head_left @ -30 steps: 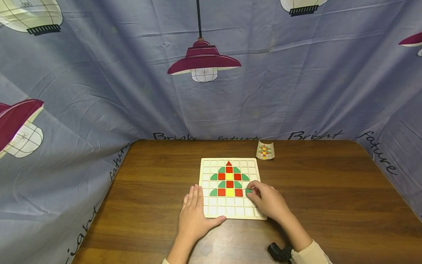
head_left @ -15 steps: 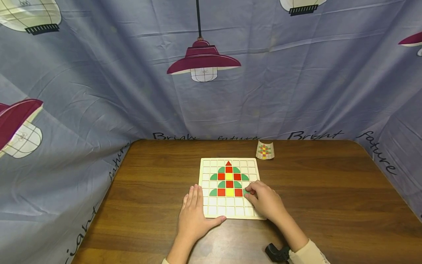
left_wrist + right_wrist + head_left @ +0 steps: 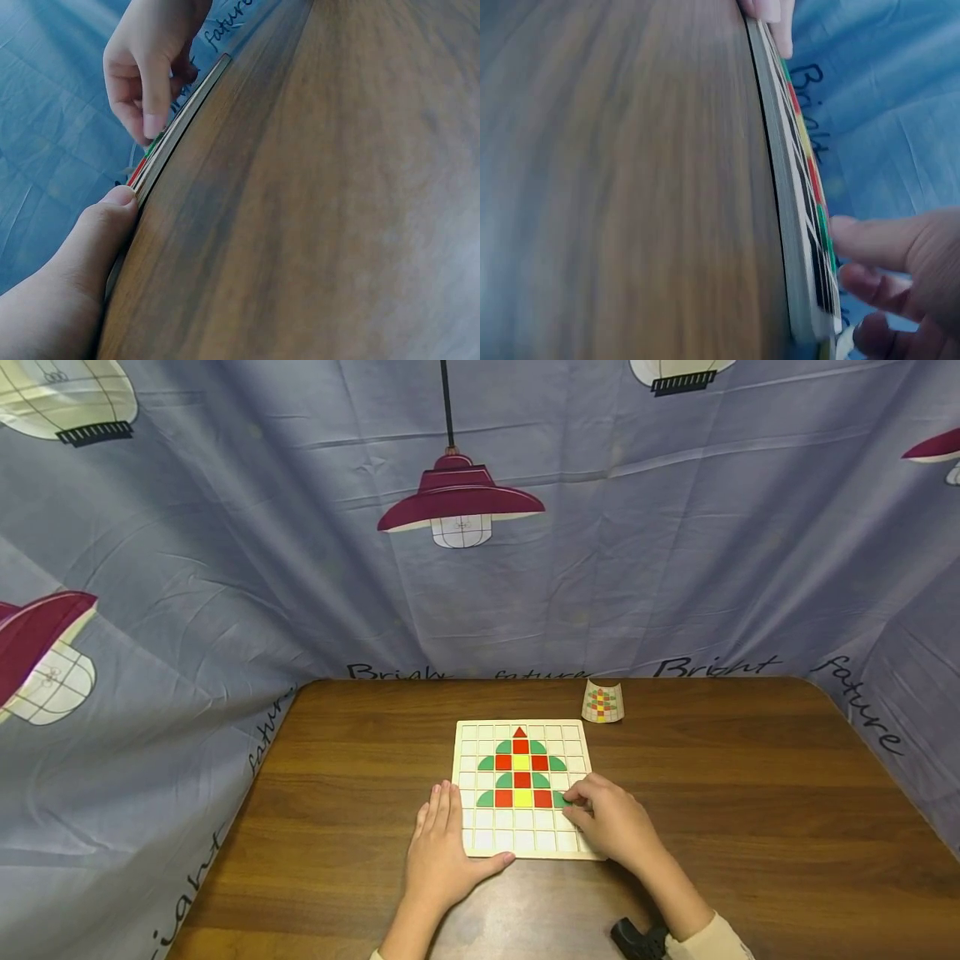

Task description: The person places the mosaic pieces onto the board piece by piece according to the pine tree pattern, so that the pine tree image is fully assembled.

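Note:
A square grid board (image 3: pixel 483 839) lies on the table, with flat red, yellow and green pieces forming a tree. My left hand (image 3: pixel 438 856) rests straight-fingered along its left edge, thumb at the front edge; in the left wrist view, the thumb (image 3: pixel 112 214) touches the rim. Near the board's right side, my right hand (image 3: pixel 611 818) has thumb and forefinger bent and slightly apart. Their tips are right at a green quarter-round piece (image 3: pixel 558 799), flat beside a red square (image 3: pixel 542 798). In the right wrist view, a fingertip (image 3: pixel 845 229) meets the green piece's edge (image 3: pixel 825 232).
A small curved card (image 3: pixel 603 702) with a printed tree pattern stands behind the board, to the right. The brown wooden table (image 3: pixel 750 793) reaches back to a blue cloth curtain (image 3: pixel 480 602). A black device (image 3: pixel 637 937) sits by the right sleeve.
My right hand has moved the green quarter-round left, in line with the red square. The fingertips have since drawn slightly right, uncovering more of it. My left hand stays put.

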Demonstrator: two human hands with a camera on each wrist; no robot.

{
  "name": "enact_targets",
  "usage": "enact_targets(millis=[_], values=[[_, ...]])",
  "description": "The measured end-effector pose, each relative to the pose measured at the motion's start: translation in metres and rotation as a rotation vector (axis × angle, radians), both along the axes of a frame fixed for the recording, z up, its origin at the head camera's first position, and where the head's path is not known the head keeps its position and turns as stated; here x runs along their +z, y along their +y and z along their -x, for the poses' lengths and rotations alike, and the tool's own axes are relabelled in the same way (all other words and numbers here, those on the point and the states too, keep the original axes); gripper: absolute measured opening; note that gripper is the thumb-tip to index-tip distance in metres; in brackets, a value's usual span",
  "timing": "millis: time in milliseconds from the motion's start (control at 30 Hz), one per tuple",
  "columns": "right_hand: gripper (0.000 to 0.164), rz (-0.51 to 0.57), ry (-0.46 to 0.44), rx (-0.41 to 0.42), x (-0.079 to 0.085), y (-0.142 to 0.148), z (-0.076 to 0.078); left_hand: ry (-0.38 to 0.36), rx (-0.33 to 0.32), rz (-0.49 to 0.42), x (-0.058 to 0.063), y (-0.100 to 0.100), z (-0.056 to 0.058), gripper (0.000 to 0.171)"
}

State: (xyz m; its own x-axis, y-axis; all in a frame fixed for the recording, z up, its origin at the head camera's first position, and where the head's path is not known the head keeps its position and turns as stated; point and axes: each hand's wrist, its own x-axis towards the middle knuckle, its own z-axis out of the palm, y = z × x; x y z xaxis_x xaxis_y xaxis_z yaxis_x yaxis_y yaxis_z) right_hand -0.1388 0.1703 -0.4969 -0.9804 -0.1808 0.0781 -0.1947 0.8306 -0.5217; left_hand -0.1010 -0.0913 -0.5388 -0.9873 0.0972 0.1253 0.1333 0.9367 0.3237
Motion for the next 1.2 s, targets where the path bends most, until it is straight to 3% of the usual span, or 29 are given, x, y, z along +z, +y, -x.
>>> enact_targets(millis=[233,467,733,833,1067,1200], values=[[0.023,0.027,0.029,-0.05,0.009,0.032,-0.006,0.005,-0.004,0.009,-0.001,0.0,0.001,0.132],[0.035,-0.025,-0.016,-0.091,0.008,0.069,-0.011,0.006,-0.004,0.02,-0.003,-0.001,0.001,0.132],[0.047,-0.033,-0.077,-0.061,0.0,0.079,-0.012,0.007,-0.004,0.016,-0.002,0.0,0.0,0.132],[0.045,-0.02,-0.079,-0.052,-0.001,0.077,-0.012,0.005,-0.004,0.014,-0.002,0.0,0.0,0.132],[0.013,0.008,-0.05,-0.047,-0.003,0.077,-0.012,0.0,-0.004,0.011,-0.001,0.0,0.0,0.132],[0.017,0.007,-0.051,-0.04,-0.005,0.079,-0.012,0.0,-0.002,0.006,0.0,0.0,0.0,0.131]])
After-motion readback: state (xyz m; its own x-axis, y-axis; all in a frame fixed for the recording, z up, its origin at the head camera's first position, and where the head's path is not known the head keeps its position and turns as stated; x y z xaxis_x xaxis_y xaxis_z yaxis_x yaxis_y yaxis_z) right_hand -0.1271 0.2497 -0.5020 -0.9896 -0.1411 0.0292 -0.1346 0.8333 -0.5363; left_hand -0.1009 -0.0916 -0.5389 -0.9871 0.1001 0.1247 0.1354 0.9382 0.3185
